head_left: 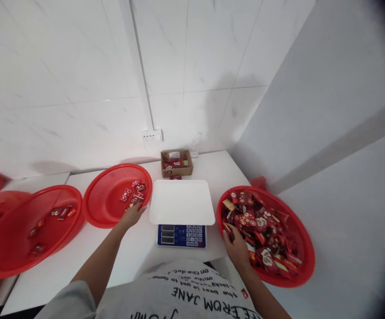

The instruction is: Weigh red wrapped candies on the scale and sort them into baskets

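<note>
1. Packets [262, 223], mostly red with some gold and white print, fill the right basket [308, 250], a round red one at the right end of the white table [126, 261]
2. Right hand [236, 243] is at the near left rim of that basket, fingers closed around a small dark red packet [228, 232] with a gold-coloured edge
3. Left hand [133, 217] reaches over the near right rim of the middle basket [107, 195], its fingertips at a small cluster of red packets [136, 198]; whether it grips one or is loose I cannot tell
4. Middle basket, also round and red, has its few packets gathered toward its right side, the rest of its floor showing bare
5. Left basket [9, 248], red as well, sits just beside the middle one and has a few packets [61, 212] scattered inside
6. Scale [181, 201] stands between the middle and right baskets, its white plate bare, with a blue panel [181, 239] of displays and number keys on the near side
7. Cardboard box [180, 171] with red packets inside stands beyond the scale, near the wall; another red packet shows between box and plate
8. Socket [152, 136] is fixed to the white wall, above and slightly left of the box
</note>
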Demonstrator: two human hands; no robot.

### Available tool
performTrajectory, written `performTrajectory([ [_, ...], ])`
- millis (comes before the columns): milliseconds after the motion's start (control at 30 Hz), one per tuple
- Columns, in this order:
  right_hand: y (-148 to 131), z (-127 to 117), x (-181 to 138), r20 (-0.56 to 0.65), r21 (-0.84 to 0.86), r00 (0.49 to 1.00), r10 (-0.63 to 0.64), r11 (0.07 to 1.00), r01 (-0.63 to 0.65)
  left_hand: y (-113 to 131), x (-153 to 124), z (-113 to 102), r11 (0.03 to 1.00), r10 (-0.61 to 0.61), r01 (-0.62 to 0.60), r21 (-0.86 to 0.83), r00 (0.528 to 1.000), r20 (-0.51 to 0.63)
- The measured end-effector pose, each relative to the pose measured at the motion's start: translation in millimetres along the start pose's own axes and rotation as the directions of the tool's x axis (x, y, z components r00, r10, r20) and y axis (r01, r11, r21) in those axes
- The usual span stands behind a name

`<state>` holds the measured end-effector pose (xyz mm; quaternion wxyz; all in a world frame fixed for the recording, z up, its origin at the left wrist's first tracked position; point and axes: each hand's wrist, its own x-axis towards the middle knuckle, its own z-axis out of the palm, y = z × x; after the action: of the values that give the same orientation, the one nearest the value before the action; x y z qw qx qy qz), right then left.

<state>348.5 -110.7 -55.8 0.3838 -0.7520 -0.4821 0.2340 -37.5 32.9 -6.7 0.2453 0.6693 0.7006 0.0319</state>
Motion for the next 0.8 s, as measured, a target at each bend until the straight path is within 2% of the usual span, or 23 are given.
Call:
performTrajectory([
  [67,-13,-4,-3,-0.061,0.067,0.998,0.008,0.998,-0.004,9,-11,-1,1.000,0.004,-0.004,0.000,0.999,-0.051],
  [133,-32,-6,-6,-0.106,0.167,0.993,0.056,0.985,-0.038,29,-27,4,0.998,0.048,-0.052,-0.037,0.994,-0.100],
  [167,-43,-5,-6,-0.086,0.229,0.991,0.100,0.970,-0.078,43,-36,9,0.994,0.078,-0.086,-0.071,0.991,-0.105],
  [200,-54,-4,-5,-0.012,0.302,0.990,0.139,0.945,-0.129,60,-46,15,0.973,0.121,-0.137,-0.184,0.988,-0.095],
  [267,-75,2,-1,0.182,0.435,0.969,0.166,0.870,-0.231,100,-65,29,0.883,0.204,-0.146,-0.445,0.975,0.085],
  [333,-89,8,5,0.341,0.511,0.935,0.101,0.815,-0.275,139,-80,42,0.743,0.282,-0.039,-0.668,0.924,0.260],
  [400,-94,12,9,0.412,0.548,0.911,0.015,0.795,-0.261,169,-89,52,0.612,0.359,0.076,-0.787,0.861,0.361],
  [433,-94,13,11,0.436,0.563,0.900,-0.010,0.783,-0.265,179,-92,55,0.565,0.358,0.123,-0.816,0.854,0.378],
  [500,-88,15,13,0.501,0.586,0.865,-0.015,0.742,-0.326,189,-94,58,0.500,0.324,0.207,-0.841,0.856,0.403],
  [633,-75,20,11,0.600,0.576,0.800,0.004,0.692,-0.436,186,-97,60,0.402,0.202,0.320,-0.858,0.883,0.425],
  [733,-75,25,8,0.598,0.534,0.801,0.027,0.732,-0.423,183,-101,61,0.316,0.115,0.346,-0.883,0.910,0.398],
  [800,-78,26,7,0.594,0.516,0.804,0.017,0.759,-0.397,182,-103,62,0.300,0.081,0.328,-0.896,0.927,0.366],
])
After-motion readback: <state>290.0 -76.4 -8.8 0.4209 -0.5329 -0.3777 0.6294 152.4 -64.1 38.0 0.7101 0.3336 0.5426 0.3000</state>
